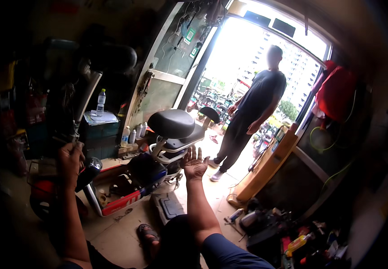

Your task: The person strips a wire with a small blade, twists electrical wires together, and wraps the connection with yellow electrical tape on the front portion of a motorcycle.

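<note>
My left hand (71, 158) is closed in the shadow at the left, beside the front end of a small electric scooter. What its fingers hold is too dark to make out. Just above it, a pale metal bar (88, 96) slants upward. My right hand (195, 167) is held out in the air, palm up with fingers spread, and nothing lies in it. Behind it stands the scooter's black rear seat (171, 123). The scooter's low white and red frame (121, 204) runs between my hands, with its footboard area uncovered and parts visible inside.
A person (261, 98) in dark clothes stands in the bright doorway. Near my foot lies a grey, flat panel (168, 207). Tools and bottles crowd the floor at right, by a wooden post (265, 168). A water bottle (101, 102) stands on a cabinet at left.
</note>
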{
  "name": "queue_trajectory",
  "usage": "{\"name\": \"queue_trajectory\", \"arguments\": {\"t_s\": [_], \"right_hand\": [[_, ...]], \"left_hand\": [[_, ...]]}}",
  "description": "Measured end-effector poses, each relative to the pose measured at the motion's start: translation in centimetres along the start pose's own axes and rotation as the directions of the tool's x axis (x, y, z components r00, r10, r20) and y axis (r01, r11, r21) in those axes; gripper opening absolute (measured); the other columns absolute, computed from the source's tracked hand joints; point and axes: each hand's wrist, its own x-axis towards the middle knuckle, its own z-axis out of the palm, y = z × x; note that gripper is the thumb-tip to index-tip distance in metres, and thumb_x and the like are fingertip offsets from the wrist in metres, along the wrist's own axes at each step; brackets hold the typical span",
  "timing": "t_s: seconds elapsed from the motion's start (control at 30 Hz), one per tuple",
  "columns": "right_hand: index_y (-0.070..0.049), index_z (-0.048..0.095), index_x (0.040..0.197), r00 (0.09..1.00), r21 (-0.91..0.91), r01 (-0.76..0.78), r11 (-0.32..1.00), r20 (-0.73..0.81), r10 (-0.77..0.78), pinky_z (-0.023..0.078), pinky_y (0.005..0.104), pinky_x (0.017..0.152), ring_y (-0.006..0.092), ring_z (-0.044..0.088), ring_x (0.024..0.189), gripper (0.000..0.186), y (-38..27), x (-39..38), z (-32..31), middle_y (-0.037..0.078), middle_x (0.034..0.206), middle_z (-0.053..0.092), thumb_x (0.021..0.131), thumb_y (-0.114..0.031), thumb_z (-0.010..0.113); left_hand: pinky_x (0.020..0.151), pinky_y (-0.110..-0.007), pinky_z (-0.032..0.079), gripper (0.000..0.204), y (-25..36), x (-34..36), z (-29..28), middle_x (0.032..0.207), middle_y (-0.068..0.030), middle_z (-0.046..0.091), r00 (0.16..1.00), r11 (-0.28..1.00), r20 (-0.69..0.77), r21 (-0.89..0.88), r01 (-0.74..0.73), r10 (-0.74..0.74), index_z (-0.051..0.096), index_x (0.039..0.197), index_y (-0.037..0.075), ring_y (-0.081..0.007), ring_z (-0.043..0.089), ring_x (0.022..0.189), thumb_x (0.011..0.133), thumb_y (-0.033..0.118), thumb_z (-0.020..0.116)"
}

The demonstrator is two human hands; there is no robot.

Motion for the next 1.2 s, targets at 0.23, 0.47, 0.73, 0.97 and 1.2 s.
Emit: {"name": "queue_trajectory", "arguments": {"t_s": [0.23, 0.47, 0.73, 0.97, 1.2], "right_hand": [[-0.013, 0.048, 0.143, 0.993, -0.077, -0.014, 0.997, -0.12, 0.005, 0.058, 0.0489, 0.09, 0.0329, 0.063, 0.118, 0.063, -1.1, -3.0, -4.5, 0.012, 0.138, 0.061, 0.101, -0.06, 0.05], [-0.014, 0.054, 0.141, 0.968, -0.133, -0.013, 0.991, -0.252, -0.021, 0.058, 0.0465, 0.089, 0.0321, 0.066, 0.117, 0.064, -1.3, -2.0, -4.0, 0.013, 0.138, 0.064, 0.103, -0.063, 0.04], [-0.012, 0.054, 0.14, 0.96, -0.124, -0.032, 0.992, -0.281, -0.004, 0.058, 0.0442, 0.089, 0.0314, 0.066, 0.115, 0.063, -0.9, -2.7, -3.4, 0.014, 0.139, 0.064, 0.104, -0.061, 0.039], [-0.012, 0.054, 0.139, 0.965, -0.103, -0.037, 0.994, -0.263, 0.009, 0.058, 0.0436, 0.089, 0.0318, 0.066, 0.115, 0.062, -1.5, -3.1, -4.4, 0.014, 0.137, 0.065, 0.104, -0.061, 0.042], [-0.011, 0.055, 0.137, 0.953, -0.142, -0.02, 0.99, -0.302, -0.024, 0.058, 0.0436, 0.089, 0.0308, 0.064, 0.118, 0.063, -1.8, -2.7, -5.0, 0.013, 0.14, 0.062, 0.102, -0.063, 0.044]], "left_hand": [[0.046, -0.021, 0.034, 0.028, -0.8, -0.9, -1.4, 0.066, 0.0002, 0.061, 0.997, 0.991, 0.037, -0.114, 0.066, -0.062, 0.072, 0.097, 0.002, -0.0037, 0.047, 0.048, 0.099, 0.028, 0.063], [0.048, -0.022, 0.036, 0.026, 0.6, -0.5, -2.1, 0.069, -0.0016, 0.064, 0.977, 0.944, 0.138, -0.268, 0.192, -0.16, 0.073, 0.094, 0.003, -0.0064, 0.049, 0.05, 0.096, 0.028, 0.066], [0.046, -0.019, 0.037, 0.026, 1.3, -1.5, -1.8, 0.073, -0.0023, 0.065, 0.957, 0.903, 0.184, -0.329, 0.276, -0.225, 0.07, 0.096, 0.002, -0.0053, 0.052, 0.05, 0.098, 0.028, 0.067], [0.047, -0.019, 0.038, 0.028, 1.3, -1.6, -1.7, 0.074, -0.0019, 0.064, 0.953, 0.877, 0.207, -0.386, 0.285, -0.219, 0.07, 0.096, 0.003, -0.0052, 0.052, 0.052, 0.097, 0.03, 0.068], [0.048, -0.019, 0.039, 0.027, 1.3, -1.6, -2.0, 0.074, -0.0011, 0.064, 0.946, 0.849, 0.221, -0.428, 0.311, -0.235, 0.071, 0.098, 0.003, -0.0053, 0.053, 0.052, 0.097, 0.03, 0.067]]}}
